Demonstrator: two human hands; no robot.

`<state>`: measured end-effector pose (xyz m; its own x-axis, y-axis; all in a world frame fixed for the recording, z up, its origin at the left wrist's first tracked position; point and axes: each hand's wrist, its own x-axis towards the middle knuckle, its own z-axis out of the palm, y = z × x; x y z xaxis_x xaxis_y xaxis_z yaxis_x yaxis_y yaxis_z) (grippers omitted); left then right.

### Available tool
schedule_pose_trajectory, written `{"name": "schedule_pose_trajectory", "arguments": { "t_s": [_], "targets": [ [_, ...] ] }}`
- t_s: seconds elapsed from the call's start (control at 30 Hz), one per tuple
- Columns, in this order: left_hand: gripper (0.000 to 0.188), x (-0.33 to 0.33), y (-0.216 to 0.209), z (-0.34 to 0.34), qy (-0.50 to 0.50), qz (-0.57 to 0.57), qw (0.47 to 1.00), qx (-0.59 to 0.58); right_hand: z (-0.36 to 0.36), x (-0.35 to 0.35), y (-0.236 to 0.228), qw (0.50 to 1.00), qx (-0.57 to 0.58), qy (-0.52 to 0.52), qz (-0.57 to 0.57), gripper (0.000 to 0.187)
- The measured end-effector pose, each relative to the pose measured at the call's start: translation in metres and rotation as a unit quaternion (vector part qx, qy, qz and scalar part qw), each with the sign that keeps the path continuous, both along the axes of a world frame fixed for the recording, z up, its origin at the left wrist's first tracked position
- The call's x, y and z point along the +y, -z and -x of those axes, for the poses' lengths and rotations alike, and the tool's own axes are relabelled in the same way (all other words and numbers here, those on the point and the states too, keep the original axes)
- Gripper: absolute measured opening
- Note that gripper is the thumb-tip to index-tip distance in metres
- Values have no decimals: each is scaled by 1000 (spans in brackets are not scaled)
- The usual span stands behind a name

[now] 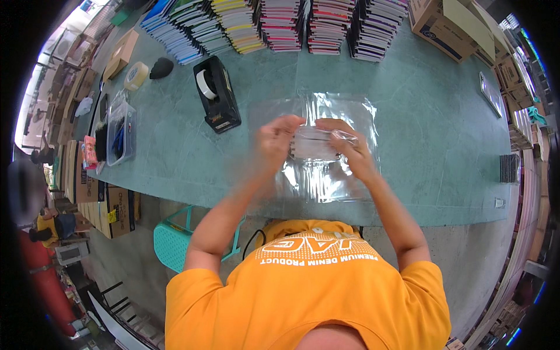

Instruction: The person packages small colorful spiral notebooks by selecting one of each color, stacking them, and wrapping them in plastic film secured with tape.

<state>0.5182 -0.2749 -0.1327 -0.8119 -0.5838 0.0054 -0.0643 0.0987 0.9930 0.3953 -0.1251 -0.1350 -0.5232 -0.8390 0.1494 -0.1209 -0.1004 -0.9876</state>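
Over the table in front of me I hold a small pale pad [315, 147] in clear plastic, with a row of dark marks like a spiral binding along its left edge. My left hand [277, 139], blurred by motion, has its fingertips pinched at the upper left of the plastic. On the other side, my right hand [349, 146] is closed on the shiny clear film at the pad's right. Beneath both hands lie flat clear plastic bags [338, 185], glossy and creased; how many layers there are I cannot tell.
A black tape dispenser [224, 102] stands left of my hands. Farther left are a tape roll [136, 76] and a clear plastic bin [121, 135]. Stacks of colourful notebooks [281, 26] line the far edge. An open carton [449, 29] stands far right, a green stool [174, 240] below.
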Motion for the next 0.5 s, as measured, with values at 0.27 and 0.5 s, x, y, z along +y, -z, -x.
{"name": "schedule_pose_trajectory", "arguments": {
  "t_s": [0.27,0.5],
  "targets": [
    [18,-42,-78,4,159,385,900,-125,28,3,-93,823,471,-65,-310,20],
    [24,-25,-102,-18,215,651,727,28,15,18,-114,847,473,-93,-223,19]
  ]
}}
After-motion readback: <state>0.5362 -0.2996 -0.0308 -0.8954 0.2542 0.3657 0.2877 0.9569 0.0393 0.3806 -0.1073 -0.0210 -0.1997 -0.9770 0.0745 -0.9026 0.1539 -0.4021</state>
